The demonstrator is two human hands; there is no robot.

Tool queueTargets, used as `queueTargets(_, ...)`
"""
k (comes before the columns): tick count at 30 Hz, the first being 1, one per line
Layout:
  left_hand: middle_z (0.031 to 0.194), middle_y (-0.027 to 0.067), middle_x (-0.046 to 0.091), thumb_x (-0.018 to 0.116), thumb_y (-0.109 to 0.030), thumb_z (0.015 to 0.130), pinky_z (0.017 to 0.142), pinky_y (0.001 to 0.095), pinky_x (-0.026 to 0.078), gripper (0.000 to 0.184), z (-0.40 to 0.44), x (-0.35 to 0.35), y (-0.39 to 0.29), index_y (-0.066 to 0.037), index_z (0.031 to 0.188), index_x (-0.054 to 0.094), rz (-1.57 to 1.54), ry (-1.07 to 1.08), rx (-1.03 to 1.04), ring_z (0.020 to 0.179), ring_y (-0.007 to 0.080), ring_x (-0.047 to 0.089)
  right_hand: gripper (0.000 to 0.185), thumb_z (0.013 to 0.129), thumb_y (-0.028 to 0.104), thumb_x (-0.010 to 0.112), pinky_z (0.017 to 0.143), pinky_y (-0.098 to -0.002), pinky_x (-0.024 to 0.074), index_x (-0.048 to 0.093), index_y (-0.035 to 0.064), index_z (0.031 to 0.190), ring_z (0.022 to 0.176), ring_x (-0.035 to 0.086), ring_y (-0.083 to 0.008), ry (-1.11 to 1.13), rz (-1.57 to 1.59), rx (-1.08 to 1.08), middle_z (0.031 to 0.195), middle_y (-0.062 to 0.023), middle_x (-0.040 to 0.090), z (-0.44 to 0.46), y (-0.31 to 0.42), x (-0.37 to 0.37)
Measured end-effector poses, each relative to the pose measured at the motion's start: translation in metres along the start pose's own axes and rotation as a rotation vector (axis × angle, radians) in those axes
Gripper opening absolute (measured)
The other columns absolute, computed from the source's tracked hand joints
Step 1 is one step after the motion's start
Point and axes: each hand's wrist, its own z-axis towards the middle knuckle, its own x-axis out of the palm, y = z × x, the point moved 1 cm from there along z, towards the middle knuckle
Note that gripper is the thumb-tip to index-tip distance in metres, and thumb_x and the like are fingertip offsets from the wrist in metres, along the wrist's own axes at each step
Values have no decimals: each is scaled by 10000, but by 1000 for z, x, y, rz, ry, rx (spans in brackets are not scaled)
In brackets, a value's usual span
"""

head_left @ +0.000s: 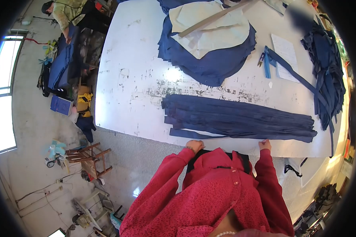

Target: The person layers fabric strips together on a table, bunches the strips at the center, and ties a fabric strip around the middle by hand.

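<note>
A long pile of navy fabric strips (pixel 237 116) lies across the table near its front edge. One loose strip (pixel 186 133) has come slightly apart from the pile at the front left. At the table edge just below this strip is my left hand (pixel 195 145), its fingers curled closed. My right hand (pixel 265 145) is closed in a pinch at the near side of the pile, further right. What sits between the fingers of either hand is too small to make out.
Beyond the strips, stacked navy fabric pieces (pixel 213 75) lie under a pale pattern sheet (pixel 209 39) and a long ruler (pixel 213 19). Thread snips (pixel 261 59), a paper (pixel 284 55) and more hanging strips (pixel 324 71) are right. Another person (pixel 69 15) works far left, past a wooden stool (pixel 91 160).
</note>
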Motion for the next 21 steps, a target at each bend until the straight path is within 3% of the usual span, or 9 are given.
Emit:
queueTargets(6, 789, 147, 652, 525, -422, 839, 690, 454, 479, 310, 0, -2, -2, -129, 859, 625, 7, -26, -33, 765, 352, 623, 153, 675, 109, 639, 639, -357, 476, 529, 68, 773, 656, 598, -257, 9, -47, -46, 677, -86, 592, 6, -14, 6)
queueTargets(14, 800, 152, 659, 534, -412, 832, 712, 450, 488, 317, -2, -6, -7, -121, 881, 649, -3, -15, -31, 782, 340, 635, 288, 647, 200, 753, 632, -351, 471, 524, 68, 760, 645, 591, -249, 58, -13, -30, 668, -83, 584, -2, 2, -3)
queueTargets(21, 795, 135, 655, 529, -427, 833, 693, 452, 485, 311, -1, -2, -5, -138, 854, 641, 8, -33, -66, 781, 351, 622, 237, 662, 165, 713, 619, -355, 466, 523, 69, 768, 636, 584, -247, -10, 38, -45, 656, -79, 570, 2, -12, 7)
